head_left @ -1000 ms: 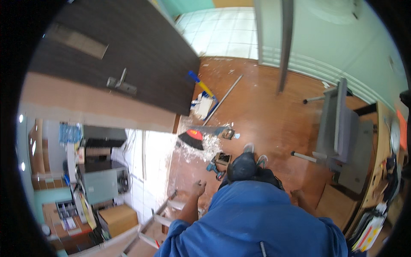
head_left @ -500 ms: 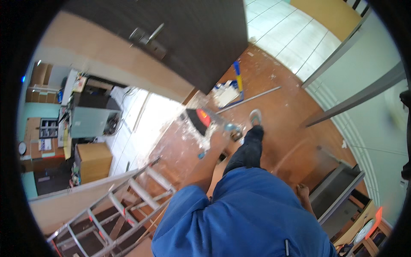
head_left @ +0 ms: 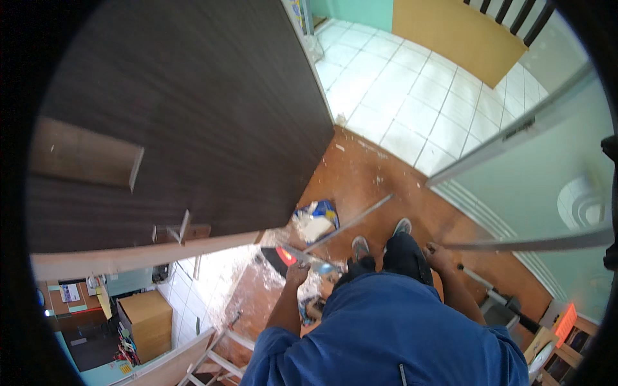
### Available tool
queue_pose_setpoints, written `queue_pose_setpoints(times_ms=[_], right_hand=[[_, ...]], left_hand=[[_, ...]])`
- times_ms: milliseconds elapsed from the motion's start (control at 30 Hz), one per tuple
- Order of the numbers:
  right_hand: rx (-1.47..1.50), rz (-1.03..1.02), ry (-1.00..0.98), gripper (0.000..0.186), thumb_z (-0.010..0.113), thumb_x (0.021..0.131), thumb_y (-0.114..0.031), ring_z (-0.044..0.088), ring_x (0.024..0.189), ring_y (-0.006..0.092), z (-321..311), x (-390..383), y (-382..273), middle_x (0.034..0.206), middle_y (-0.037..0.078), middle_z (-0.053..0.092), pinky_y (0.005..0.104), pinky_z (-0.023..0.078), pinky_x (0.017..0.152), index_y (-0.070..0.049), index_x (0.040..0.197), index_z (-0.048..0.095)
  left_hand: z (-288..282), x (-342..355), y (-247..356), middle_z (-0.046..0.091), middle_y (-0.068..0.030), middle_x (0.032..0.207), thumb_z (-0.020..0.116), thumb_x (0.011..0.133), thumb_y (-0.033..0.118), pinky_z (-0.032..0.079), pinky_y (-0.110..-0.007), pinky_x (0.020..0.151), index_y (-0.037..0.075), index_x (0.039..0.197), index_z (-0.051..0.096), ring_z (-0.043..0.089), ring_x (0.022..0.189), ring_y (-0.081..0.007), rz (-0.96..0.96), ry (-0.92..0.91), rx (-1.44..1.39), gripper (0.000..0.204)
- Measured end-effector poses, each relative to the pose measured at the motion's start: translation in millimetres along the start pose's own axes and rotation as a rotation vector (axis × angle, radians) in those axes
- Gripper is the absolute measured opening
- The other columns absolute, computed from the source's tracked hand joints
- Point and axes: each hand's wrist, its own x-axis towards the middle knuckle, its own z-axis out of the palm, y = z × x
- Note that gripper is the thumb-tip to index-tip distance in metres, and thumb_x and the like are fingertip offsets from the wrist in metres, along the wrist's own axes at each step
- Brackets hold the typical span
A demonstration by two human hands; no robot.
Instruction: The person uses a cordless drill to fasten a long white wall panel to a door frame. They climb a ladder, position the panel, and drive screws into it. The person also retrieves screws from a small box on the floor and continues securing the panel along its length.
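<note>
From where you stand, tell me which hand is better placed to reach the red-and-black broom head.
Likely the left: the left hand appears close beside the broom head in this view, while the right hand is well off to the right, near the grey frame bar.

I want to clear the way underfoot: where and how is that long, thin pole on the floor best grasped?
Probably around the middle of the pole, from above on the side by the shoes, gripping across its length. It is straight, thin and slanting; its lower-left end lies near the red-and-black broom head, while its middle looks uncovered.
</note>
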Motion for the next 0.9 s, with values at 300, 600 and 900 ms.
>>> queue_pose_setpoints(times_ms=[300, 600, 900], right_hand=[[-0.342, -0.018, -0.266, 0.053, 0.065, 0.093, -0.038, 0.065, 0.112, 0.039, -111, 237, -73, 0.121, 0.026, 0.067, 0.0419, 0.051, 0.096, 0.002, 0.128, 0.064], [-0.347, -0.278, 0.075, 0.052, 0.061, 0.092, -0.039, 0.059, 0.122, 0.037, -263, 454, -249, 0.128, 0.023, 0.064, 0.043, 0.046, 0.106, 0.0, 0.125, 0.065], [-0.381, -0.246, 0.095, 0.05, 0.062, 0.091, -0.042, 0.063, 0.109, 0.0433, -308, 616, -235, 0.115, 0.026, 0.068, 0.0487, 0.049, 0.098, 0.001, 0.116, 0.068]], left_hand=[[24, 59, 172, 0.071, -0.0145, 0.087, 0.064, 0.094, 0.036, 0.055, -0.038, 0.076, 0.007, 0.134, 0.061, 0.069, 0.08, -0.029, -0.106, 0.082, -0.509, 0.049], [94, 100, 232, 0.069, -0.0217, 0.111, 0.059, 0.095, 0.051, 0.053, -0.042, 0.091, 0.004, 0.127, 0.065, 0.067, 0.103, -0.0361, -0.027, -0.104, 0.04, 0.057], [-38, 345, 432, 0.063, -0.0273, 0.125, 0.056, 0.096, 0.053, 0.049, -0.046, 0.098, 0.003, 0.124, 0.066, 0.061, 0.117, -0.0404, 0.137, -0.228, 0.46, 0.058]])
